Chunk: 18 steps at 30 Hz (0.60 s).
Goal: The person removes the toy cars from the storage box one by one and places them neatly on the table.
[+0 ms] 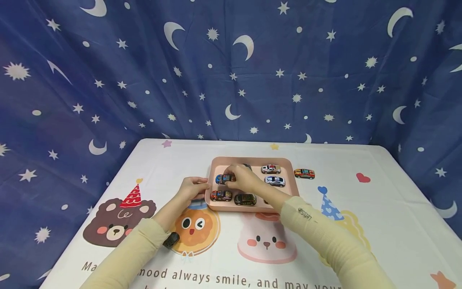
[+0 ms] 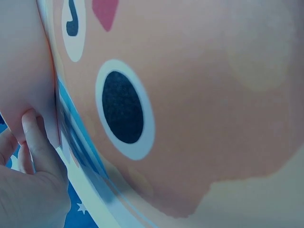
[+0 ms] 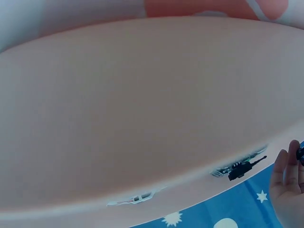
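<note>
Pink tray (image 1: pixel 288 162): left hand (image 1: pixel 193 188) steadies its 9 o'clock rim, fingers straight; right hand (image 1: pixel 242 177) pinches blue car (image 1: pixel 221 179) at 10 o'clock, likely placing it; next, release cleanly.

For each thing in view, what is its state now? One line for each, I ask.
pink tray: flat on the table, holding several toy cars
blue toy car: in the tray, pinched by the right hand
left hand: touching the tray's left edge
orange toy car: on the table, outside the tray
</note>
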Motion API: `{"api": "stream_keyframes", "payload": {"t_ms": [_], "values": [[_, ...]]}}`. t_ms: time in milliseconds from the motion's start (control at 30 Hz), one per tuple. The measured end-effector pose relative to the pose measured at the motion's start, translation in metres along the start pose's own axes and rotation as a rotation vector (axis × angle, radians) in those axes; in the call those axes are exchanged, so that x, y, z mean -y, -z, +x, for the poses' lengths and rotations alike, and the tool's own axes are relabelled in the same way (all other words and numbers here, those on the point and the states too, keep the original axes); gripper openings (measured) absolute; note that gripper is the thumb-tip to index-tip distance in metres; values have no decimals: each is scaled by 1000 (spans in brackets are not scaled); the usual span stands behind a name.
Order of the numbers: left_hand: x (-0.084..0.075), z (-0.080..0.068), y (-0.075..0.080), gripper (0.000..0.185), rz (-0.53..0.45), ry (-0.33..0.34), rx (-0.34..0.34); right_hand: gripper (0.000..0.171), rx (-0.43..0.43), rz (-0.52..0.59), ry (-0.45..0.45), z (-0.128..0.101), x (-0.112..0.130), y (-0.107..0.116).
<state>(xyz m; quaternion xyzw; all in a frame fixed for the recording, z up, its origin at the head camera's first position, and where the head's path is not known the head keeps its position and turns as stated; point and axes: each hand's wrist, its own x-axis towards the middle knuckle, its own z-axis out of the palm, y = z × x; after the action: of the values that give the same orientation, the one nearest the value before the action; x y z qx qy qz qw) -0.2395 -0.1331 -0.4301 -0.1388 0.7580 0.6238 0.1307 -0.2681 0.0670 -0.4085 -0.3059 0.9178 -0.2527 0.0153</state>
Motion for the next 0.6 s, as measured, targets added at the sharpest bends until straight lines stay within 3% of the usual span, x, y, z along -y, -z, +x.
{"api": "stream_keyframes", "payload": {"t_ms": [600], "values": [[2, 2, 2, 35, 9, 5, -2, 28, -17, 73, 103, -16, 5, 31]]}}
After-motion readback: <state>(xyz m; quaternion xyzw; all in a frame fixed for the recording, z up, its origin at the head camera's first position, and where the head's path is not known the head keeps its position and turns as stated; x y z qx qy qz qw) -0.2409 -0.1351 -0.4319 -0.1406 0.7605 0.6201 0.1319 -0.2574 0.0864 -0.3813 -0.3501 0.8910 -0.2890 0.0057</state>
